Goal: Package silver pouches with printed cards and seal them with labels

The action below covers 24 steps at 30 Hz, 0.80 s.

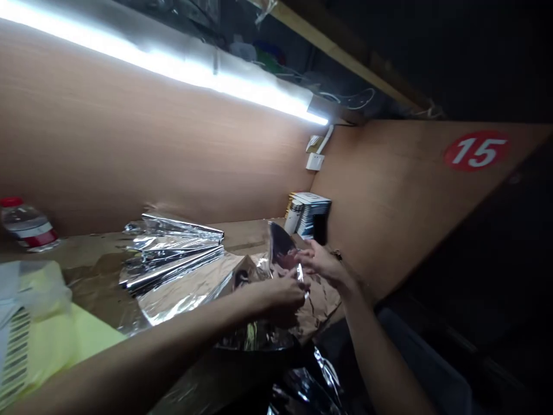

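My left hand (286, 297) is closed, its fingers curled down on a sheet of shiny silver film (222, 282) spread over the bench. Close on its right, my right hand (322, 265) has bent fingers spread apart, the fingertips touching a dark glossy curved piece (280, 242) that stands up from the film. A bright glint lies between the two hands, too blurred to make out. To the left, several folded strips of silver film (177, 242) fan out. More crumpled shiny film (309, 383) hangs below my wrists.
A red-capped water bottle (28, 225) stands at the far left, behind yellow sheets (86, 331) and clear plastic. Stacked booklets (313, 210) and a white cylinder (294, 216) sit in the back corner. Wooden panels (423, 202) bound the bench; a tube light (173, 63) hangs above.
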### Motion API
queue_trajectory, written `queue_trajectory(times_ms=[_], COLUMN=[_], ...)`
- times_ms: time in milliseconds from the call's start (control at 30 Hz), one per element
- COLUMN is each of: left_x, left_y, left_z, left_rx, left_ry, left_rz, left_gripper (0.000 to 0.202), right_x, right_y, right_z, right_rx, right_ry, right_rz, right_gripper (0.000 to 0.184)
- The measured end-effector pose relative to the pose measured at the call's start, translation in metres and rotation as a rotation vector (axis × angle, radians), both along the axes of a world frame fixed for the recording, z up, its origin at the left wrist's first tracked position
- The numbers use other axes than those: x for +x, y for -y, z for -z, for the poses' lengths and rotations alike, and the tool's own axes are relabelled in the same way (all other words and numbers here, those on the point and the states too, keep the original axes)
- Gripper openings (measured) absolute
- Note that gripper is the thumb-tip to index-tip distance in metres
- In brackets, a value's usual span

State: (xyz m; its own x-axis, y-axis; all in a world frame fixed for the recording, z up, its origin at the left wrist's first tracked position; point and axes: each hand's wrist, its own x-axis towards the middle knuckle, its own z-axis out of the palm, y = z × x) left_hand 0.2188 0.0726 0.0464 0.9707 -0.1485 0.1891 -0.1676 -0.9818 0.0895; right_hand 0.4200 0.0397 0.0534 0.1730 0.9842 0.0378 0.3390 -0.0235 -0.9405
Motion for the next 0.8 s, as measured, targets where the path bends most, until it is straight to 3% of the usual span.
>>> queue_trajectory(times_ms=[33,100,167,200,333,433,533,600,667,733,800], left_x=[0.012,0.024,0.017,0.008,-0.049,-0.091,-0.119,-0.129,-0.135,-0.142,-0.152], left_y=[0.01,0.025,0.031,0.03,0.001,-0.026,-0.042,-0.05,-0.058,-0.067,-0.071], left_z=[0.01,0.022,0.023,0.023,0.032,0.063,0.095,0.103,0.098,0.088,0.08], left_rx=[0.018,0.027,-0.009,-0.043,-0.12,-0.102,-0.162,-0.172,-0.226,-0.357,-0.498], left_ry=[-0.014,-0.034,-0.01,0.01,0.011,-0.214,-0.277,-0.141,-0.052,-0.103,-0.203], left_rz=[0.058,0.148,0.153,0.11,-0.337,-0.629,-0.731,-0.828,-1.032,-1.184,-1.197], left_gripper=[0.007,0.007,0.02,0.03,0.06,0.068,0.073,0.072,0.07,0.064,0.054], right_x=[-0.001,0.001,0.008,0.014,0.04,0.051,0.044,0.032,0.019,0.003,-0.017], right_y=[0.006,0.014,0.018,0.02,0.032,0.042,0.048,0.049,0.049,0.052,0.064], right_z=[0.01,0.033,0.056,0.065,0.085,0.087,0.089,0.09,0.089,0.085,0.079], right_rx=[0.019,0.043,0.027,0.009,-0.097,-0.199,-0.21,-0.15,-0.106,-0.107,-0.096], right_ry=[0.099,0.304,0.413,0.438,0.575,0.686,0.792,0.877,0.967,1.02,1.015], right_rz=[0.047,0.168,0.282,0.322,0.485,0.611,0.678,0.643,0.511,0.388,0.323], right_gripper=[0.082,0.051,0.019,0.016,0.02,0.019,0.034,0.046,0.047,0.045,0.048])
